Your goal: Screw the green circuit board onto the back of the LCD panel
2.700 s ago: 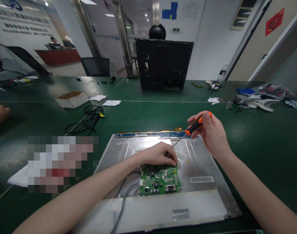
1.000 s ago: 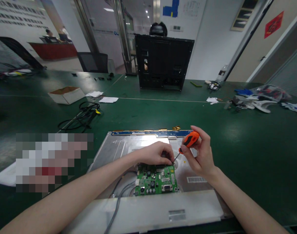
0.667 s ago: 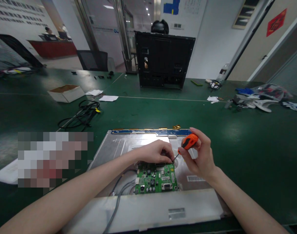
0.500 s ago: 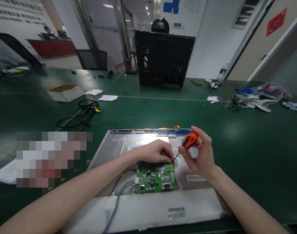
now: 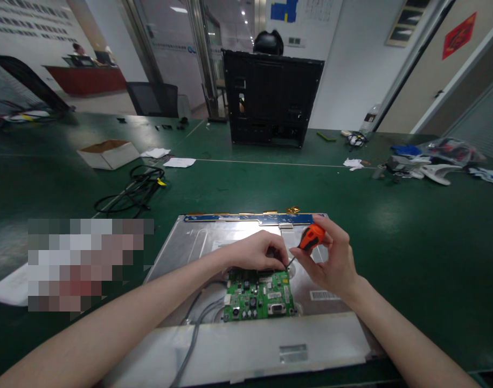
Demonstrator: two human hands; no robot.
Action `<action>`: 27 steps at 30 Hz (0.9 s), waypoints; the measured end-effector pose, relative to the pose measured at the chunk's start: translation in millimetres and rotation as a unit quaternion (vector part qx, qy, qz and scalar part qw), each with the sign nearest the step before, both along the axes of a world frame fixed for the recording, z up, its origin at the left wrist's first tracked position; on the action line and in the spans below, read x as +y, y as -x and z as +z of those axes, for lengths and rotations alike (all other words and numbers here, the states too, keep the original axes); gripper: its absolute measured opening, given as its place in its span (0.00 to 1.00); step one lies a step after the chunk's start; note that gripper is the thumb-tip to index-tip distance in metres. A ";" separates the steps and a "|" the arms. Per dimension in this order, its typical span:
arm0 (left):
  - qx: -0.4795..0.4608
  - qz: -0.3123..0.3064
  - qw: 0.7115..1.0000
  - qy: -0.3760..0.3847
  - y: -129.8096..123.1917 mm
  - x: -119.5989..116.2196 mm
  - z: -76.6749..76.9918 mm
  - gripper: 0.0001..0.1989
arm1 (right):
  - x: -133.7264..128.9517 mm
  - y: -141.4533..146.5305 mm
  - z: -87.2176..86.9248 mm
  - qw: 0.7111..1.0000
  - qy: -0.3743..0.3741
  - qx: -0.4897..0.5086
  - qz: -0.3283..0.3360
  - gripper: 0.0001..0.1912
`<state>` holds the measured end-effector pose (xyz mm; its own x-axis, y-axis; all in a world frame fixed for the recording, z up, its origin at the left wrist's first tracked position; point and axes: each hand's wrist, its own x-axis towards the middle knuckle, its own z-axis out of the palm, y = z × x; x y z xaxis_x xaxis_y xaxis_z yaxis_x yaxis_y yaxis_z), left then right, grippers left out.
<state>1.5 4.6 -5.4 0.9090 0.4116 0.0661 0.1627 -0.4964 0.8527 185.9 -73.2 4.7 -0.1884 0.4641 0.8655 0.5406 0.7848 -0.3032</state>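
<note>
Green circuit board (image 5: 259,295) is laid flat on the metal panel (image 5: 189,242), roughly mid-width, and that's been set down toward the near edge of the counter (image 5: 411,231). An orange-and-black screwdriver (image 5: 311,236) is gripped by the handle in the right hand (image 5: 335,256), fingers and thumb clamped around it, with the shaft slanted down to the board's far right corner. Whatever's under the tip is too small to be made out.

The left hand (image 5: 264,250) is rested over the board's far edge, fingers curled, fingertips right beside the screwdriver tip. Whether anything's pinched in there can't be told, tbh.

Grey cables (image 5: 195,334) are run out from the board's left side, over the white sheet (image 5: 238,350) that's laid along the panel's near side. A blue strip (image 5: 238,219) is fixed along the panel's far edge.

Further out, a coiled black cable (image 5: 137,191) is dumped toward the counter's left side, with an open white box (image 5: 109,154) placed just beyond it. A black housing (image 5: 272,97) is stood upright near the counter's far edge, and a plastic bag (image 5: 452,151) is left toward the far right corner.
</note>
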 end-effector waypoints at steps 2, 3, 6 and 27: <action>-0.002 -0.003 1.000 -0.002 0.0 0.1 0.6 0.04 | -1.1 -0.4 2.1 1.000 0.010 -0.007 0.008 0.34; -0.003 -0.004 1.000 -0.003 0.1 0.3 0.7 0.04 | -1.7 -0.8 3.2 1.000 0.019 -0.011 0.016 0.35; -0.003 -0.010 1.000 -0.004 0.3 0.8 -0.1 0.05 | -3.5 -2.2 6.1 0.998 0.045 -0.017 0.048 0.36; -0.002 -0.010 1.000 -0.011 0.4 1.7 -1.9 0.05 | -3.6 0.2 8.6 0.999 0.014 -0.022 0.020 0.35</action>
<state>1.1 6.3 -7.4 0.9167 0.3920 0.0777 0.1499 -0.5176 0.8424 185.7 -76.8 13.3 -0.2445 0.4803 0.8424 0.5222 0.7972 -0.3030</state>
